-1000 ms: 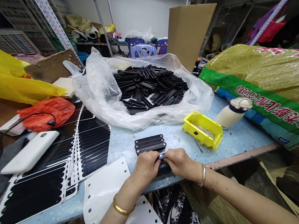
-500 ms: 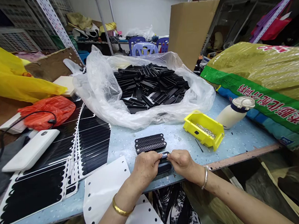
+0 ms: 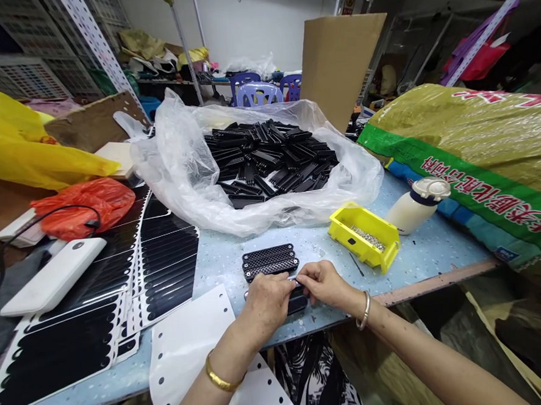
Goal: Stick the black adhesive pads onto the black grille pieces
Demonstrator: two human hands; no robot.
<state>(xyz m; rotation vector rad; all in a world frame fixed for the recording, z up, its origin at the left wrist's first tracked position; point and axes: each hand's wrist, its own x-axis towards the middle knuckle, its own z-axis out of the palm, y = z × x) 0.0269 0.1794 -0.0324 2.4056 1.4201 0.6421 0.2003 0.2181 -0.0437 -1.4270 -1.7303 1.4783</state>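
1. Left hand lay over the black piece, fingers across its top; couldn't tell if it was really gripping or just pressing.
2. Right hand had thumb and index tips pinched together by the piece's right end; whatever was between them was too small to make out.
3. The piece itself sat on the blue table near the front edge, partly hidden by both hands; a textured block lay just beyond it.
4. Yellow bin stood off to the right with tiny metal bits inside; a bottle was just beside it.
5. Behind all that, a clear bag lay open around a black pile.
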